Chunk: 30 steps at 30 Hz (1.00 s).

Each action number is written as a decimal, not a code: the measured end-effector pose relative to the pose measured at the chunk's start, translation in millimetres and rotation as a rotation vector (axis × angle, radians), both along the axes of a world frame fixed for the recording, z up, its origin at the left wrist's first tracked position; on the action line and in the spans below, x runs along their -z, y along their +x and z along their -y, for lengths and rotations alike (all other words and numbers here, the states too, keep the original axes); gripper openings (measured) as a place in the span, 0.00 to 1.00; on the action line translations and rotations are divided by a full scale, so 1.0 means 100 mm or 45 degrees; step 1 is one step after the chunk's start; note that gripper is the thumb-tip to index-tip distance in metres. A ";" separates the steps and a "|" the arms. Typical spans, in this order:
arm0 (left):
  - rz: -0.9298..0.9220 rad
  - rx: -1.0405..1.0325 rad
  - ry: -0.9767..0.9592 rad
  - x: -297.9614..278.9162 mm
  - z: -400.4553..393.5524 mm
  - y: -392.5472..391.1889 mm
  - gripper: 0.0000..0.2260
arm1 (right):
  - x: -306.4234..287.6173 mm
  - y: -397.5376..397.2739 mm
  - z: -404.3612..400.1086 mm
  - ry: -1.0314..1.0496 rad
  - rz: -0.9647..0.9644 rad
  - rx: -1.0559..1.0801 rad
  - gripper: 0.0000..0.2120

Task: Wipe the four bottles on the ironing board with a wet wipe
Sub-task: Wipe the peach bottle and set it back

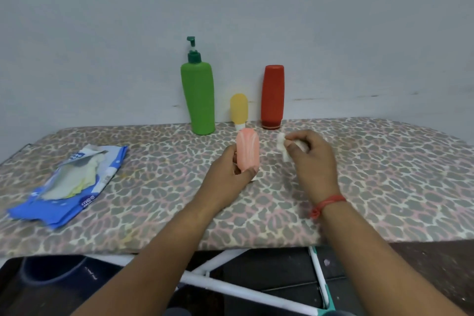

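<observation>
My left hand [232, 164] grips the pink bottle [247, 150] upright, just above the ironing board [359, 187], so its sides are exposed; my right hand [311, 159] pinches the wet wipe [282, 145] beside it, not touching. 3 bottles wait by the wall

matt plastic bottles [198, 100], apparently cloth-covered board [359, 174]

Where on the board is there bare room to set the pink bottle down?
Bare leopard-print ironing board cover lies right of the right hand, and between the blue wet-wipe packet and left hand. The back edge is crowded: green pump bottle, small yellow bottle, red bottle.
</observation>
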<state>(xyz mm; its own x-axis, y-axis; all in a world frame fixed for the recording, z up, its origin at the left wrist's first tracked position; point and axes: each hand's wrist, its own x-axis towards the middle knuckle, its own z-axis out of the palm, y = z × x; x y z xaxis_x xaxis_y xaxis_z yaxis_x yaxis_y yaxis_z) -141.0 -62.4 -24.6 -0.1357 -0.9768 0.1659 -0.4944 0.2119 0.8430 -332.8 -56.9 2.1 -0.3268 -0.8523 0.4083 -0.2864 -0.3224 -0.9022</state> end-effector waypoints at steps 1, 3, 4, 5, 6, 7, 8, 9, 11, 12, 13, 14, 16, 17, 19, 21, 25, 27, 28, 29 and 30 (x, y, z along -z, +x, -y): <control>0.019 -0.009 -0.023 0.01 0.00 0.00 0.27 | -0.04 0.12 0.04 -0.026 -0.038 -0.023 0.09; 0.061 -0.021 -0.066 0.02 -0.01 -0.01 0.25 | -0.09 0.29 0.10 -0.112 -0.158 -0.015 0.11; 0.071 -0.023 -0.078 0.03 -0.01 -0.01 0.25 | -0.09 0.34 0.12 -0.170 -0.227 0.007 0.12; 0.072 -0.022 -0.086 0.04 0.00 -0.01 0.25 | -0.06 0.36 0.13 -0.224 -0.285 0.027 0.13; 0.070 -0.018 -0.093 0.05 0.00 -0.01 0.25 | -0.02 0.38 0.12 -0.262 -0.331 0.044 0.14; 0.071 -0.012 -0.098 0.06 0.01 -0.01 0.25 | 0.01 0.37 0.11 -0.283 -0.367 0.060 0.16; 0.078 -0.005 -0.103 0.07 0.01 -0.01 0.25 | 0.04 0.36 0.11 -0.299 -0.401 0.073 0.17; 0.084 0.002 -0.107 0.07 0.02 -0.02 0.25 | 0.06 0.35 0.12 -0.313 -0.440 0.081 0.17; 0.080 0.015 -0.114 0.07 0.03 -0.02 0.24 | 0.07 0.34 0.15 -0.320 -0.539 0.088 0.16; 0.072 0.018 -0.117 0.07 0.04 -0.02 0.24 | 0.07 0.35 0.16 -0.314 -0.585 0.088 0.15; 0.065 0.021 -0.119 0.08 0.04 -0.01 0.24 | 0.07 0.35 0.17 -0.306 -0.615 0.084 0.14; 0.060 0.022 -0.117 0.08 0.05 -0.01 0.23 | 0.07 0.35 0.17 -0.297 -0.628 0.071 0.14; 0.030 0.017 -0.102 0.08 0.05 0.00 0.22 | 0.09 0.35 0.16 -0.291 -0.642 0.015 0.12; 0.005 0.011 -0.092 0.08 0.06 0.01 0.20 | 0.10 0.35 0.15 -0.288 -0.652 -0.035 0.10; -0.044 -0.003 -0.069 0.07 0.06 0.02 0.17 | 0.12 0.35 0.12 -0.246 -0.688 -0.144 0.09; -0.077 -0.001 -0.050 0.06 0.07 0.02 0.14 | 0.15 0.35 0.09 -0.201 -0.729 -0.204 0.07; -0.019 0.037 -0.081 0.06 0.06 0.00 0.18 | 0.10 0.37 0.13 -0.229 -0.666 -0.077 0.05; 0.037 0.060 -0.113 0.07 0.05 -0.01 0.21 | 0.04 0.38 0.19 -0.264 -0.630 0.047 0.06; 0.047 0.065 -0.119 0.07 0.05 -0.01 0.21 | 0.03 0.39 0.21 -0.277 -0.626 0.067 0.06; 0.036 0.065 -0.117 0.07 0.06 -0.01 0.21 | 0.03 0.40 0.21 -0.281 -0.636 0.048 0.07; 0.010 0.059 -0.107 0.07 0.07 0.00 0.20 | 0.04 0.40 0.20 -0.272 -0.659 -0.007 0.07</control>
